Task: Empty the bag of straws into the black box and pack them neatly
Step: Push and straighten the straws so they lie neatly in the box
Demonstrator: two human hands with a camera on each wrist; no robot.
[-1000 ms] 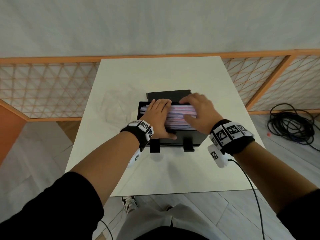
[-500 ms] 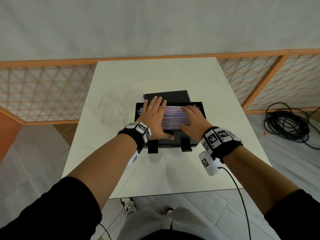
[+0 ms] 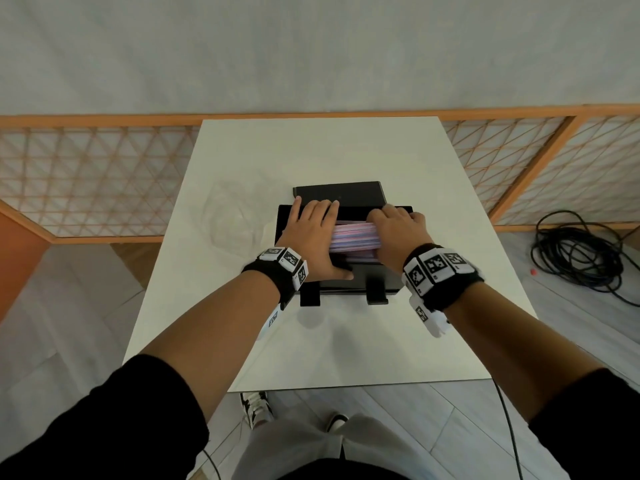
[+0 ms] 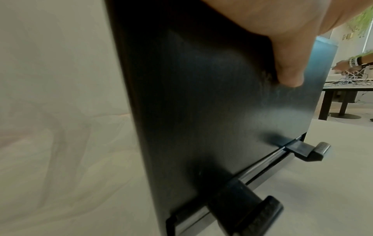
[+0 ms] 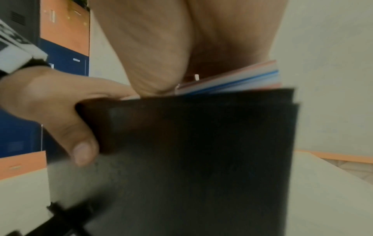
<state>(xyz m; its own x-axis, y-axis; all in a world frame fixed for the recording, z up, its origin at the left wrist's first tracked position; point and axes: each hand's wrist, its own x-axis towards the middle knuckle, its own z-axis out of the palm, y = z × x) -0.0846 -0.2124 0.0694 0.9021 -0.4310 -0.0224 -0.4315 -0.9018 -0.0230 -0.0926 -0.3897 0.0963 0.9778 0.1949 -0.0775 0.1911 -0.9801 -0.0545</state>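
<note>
White table (image 3: 398, 157), black box (image 3: 360, 282) mid-surface, crumpled clear bag (image 3: 232, 223) just left of it

The person wears black sleeves pushed up to the elbows, forearms bare. Each wrist carries a black band ringed with white blocks printed with square black-and-white markers, just behind the left hand (image 3: 313, 237) and the right hand (image 3: 398, 233). A white module bearing a smaller marker hangs under each band, toward 6 o'clock. A thin black cable runs from the right module toward 5 o'clock. Light grey trousers fill the bottom of the head view, above shoes patterned in black and white
</note>
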